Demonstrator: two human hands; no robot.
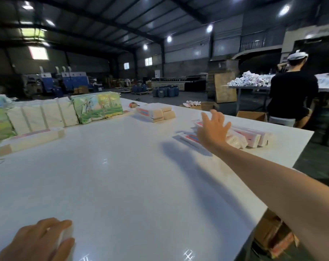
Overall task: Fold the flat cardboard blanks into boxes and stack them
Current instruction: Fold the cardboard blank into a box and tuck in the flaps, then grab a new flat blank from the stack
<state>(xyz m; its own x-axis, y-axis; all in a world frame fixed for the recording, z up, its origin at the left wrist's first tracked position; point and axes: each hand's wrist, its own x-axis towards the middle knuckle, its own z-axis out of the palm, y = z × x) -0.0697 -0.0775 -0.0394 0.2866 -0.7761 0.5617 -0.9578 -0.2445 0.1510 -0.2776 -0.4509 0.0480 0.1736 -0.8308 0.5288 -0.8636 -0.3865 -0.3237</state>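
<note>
My right hand [212, 129] is stretched out over the far right of the white table [131, 176], fingers spread, just above a flat blank [190, 138] and beside a row of folded pink-and-white boxes [250, 136]. At the near left edge my left hand [39, 242] grips a small white box [66, 235], fingers and thumb curled round it. A long stack of flat blanks [30, 141] lies at the left. Another bundle of blanks [152, 113] sits at the far middle.
Wrapped bundles with a printed landscape [97, 106] and plain white packs [43, 115] line the far left. A person in black [291, 98] stands at another table far right. Cardboard cartons [272, 238] sit on the floor under the table's right edge.
</note>
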